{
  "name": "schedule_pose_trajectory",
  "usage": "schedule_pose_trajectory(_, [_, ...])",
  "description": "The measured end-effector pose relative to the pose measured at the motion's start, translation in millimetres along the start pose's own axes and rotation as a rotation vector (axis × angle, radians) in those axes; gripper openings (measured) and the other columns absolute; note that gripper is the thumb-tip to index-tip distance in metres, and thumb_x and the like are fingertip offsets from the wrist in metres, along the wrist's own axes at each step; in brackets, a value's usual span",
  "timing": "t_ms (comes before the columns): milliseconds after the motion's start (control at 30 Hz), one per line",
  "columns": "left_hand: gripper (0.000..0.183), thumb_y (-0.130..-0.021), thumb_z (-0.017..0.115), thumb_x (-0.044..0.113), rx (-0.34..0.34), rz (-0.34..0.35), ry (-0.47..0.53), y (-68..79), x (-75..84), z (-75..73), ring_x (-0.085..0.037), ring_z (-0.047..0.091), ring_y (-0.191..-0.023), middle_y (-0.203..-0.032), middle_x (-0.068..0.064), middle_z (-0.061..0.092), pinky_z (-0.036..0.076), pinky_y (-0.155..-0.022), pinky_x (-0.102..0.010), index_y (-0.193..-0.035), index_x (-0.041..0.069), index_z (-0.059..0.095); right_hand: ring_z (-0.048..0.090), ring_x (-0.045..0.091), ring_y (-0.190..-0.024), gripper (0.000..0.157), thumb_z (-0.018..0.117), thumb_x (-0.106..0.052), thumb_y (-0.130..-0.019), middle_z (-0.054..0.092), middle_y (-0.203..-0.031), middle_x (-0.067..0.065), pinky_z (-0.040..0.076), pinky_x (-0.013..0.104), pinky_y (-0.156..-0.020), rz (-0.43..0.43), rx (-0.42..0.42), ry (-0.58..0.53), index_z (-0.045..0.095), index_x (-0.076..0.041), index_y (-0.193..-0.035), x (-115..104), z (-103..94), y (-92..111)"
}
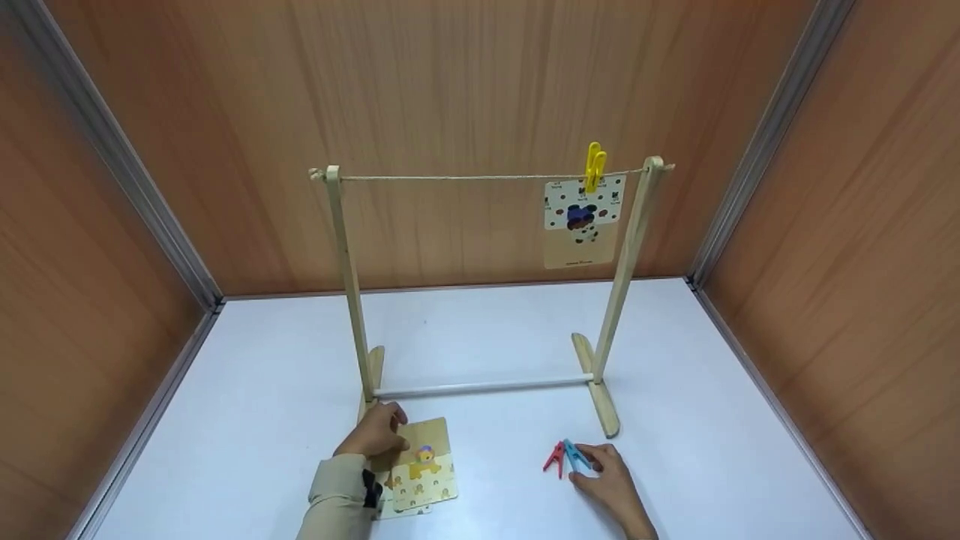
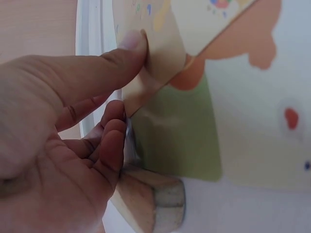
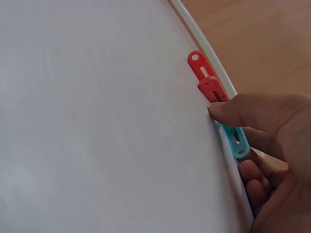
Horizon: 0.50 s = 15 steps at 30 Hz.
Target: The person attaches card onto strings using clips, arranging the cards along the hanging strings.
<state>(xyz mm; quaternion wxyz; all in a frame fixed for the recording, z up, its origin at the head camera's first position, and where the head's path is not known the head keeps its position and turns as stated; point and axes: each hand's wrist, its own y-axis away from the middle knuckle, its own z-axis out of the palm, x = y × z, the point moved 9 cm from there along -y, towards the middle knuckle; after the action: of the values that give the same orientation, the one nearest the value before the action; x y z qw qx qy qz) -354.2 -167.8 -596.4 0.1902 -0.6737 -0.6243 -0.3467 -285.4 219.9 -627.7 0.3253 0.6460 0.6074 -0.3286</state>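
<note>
My left hand [image 1: 377, 433] pinches the edge of a tan and cream card [image 1: 424, 465] with a yellow animal picture. In the left wrist view the thumb lies on top of that card [image 2: 160, 51], the other fingers at its edge. Beneath it lies another card with a green band [image 2: 177, 133], partly covered. Over at the right, my right hand [image 1: 609, 480] holds a blue clothespin [image 1: 575, 454] between thumb and fingers, low over the white table. A red clothespin [image 1: 556, 458] lies right beside the blue one; both show in the right wrist view.
A wooden frame [image 1: 349, 285] stands behind the hands, a string [image 1: 457, 178] tied across its top. A yellow clothespin [image 1: 594, 169] clips a printed card [image 1: 577, 244] near the string's right end. A white rod [image 1: 484, 388] joins the feet. Wood-grain panels [image 1: 465, 82] enclose the white table [image 1: 247, 420].
</note>
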Motion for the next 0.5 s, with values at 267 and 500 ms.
schedule_pose_trajectory(267, [0.035, -0.071, 0.079, 0.0, 0.001, -0.007, 0.0, 1.4, -0.3, 0.4, -0.021, 0.052, -0.078, -0.09, -0.012, 0.057, 0.048, -0.07, -0.037, -0.1, -0.001, 0.06, 0.048, 0.014, -0.083, 0.039, 0.08, -0.007, -0.072, 0.055, -0.097, 0.006, 0.044, 0.024, -0.076, 0.004, 0.017, -0.007, 0.065, 0.0, -0.107, 0.1, -1.5, 0.0])
schedule_pose_trajectory(500, [0.032, -0.07, 0.079, -0.003, 0.019, 0.039, -0.017, 1.6, 3.5, 0.5, -0.02, 0.048, -0.075, -0.085, -0.012, 0.055, 0.043, -0.066, -0.033, -0.097, -0.003, 0.061, 0.047, 0.012, -0.082, 0.034, 0.077, -0.006, -0.074, 0.055, -0.096, 0.006, 0.043, 0.022, -0.075, -0.013, 0.032, -0.019, 0.065, -0.001, -0.106, -0.9, -3.4, 2.1])
